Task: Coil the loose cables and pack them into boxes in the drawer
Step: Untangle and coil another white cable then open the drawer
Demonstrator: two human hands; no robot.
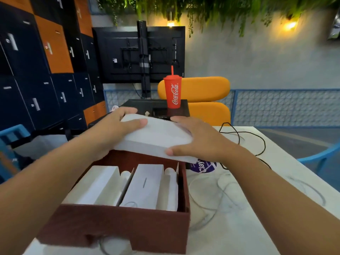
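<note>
Head view: closest to me is the drawer [117,223]. It is dark red and square, with a skin that looks rough like cloth. It sits on the white worktop [266,227]. Inside it, two white boxes [145,184] lie side by side. They are long, with smooth sides like card. I cannot tell what the small round white bits beside them are.

Just right of the drawer, a white cable [207,192] lies loose on the worktop in big loops. It is thin and bendy and hard to see on the white top. I think it will flop and spring open, so I would take it near one end and wind it round.

Over the far part of the drawer I hold a flat box [156,137], white too, and a bit tilted. My left fingers [136,124] grip its left end, thumb on top. My right fingers [176,150] grip its right end, thumb on the near edge. It looks light and stiff, but card can dent, so holding it at both ends feels right.

Past my right wrist, a black cable [257,140] runs in thin loose curves on the worktop. It looks a bit stiffer than the white one. A round purple sticker [202,167] peeks out under the flat box.

Farther off stands a red cup [173,92] with a straw, shiny like plastic. Behind it is a soft round orange chair [206,92], then the back of a black screen [119,52] and blue and orange lockers [36,70].
</note>
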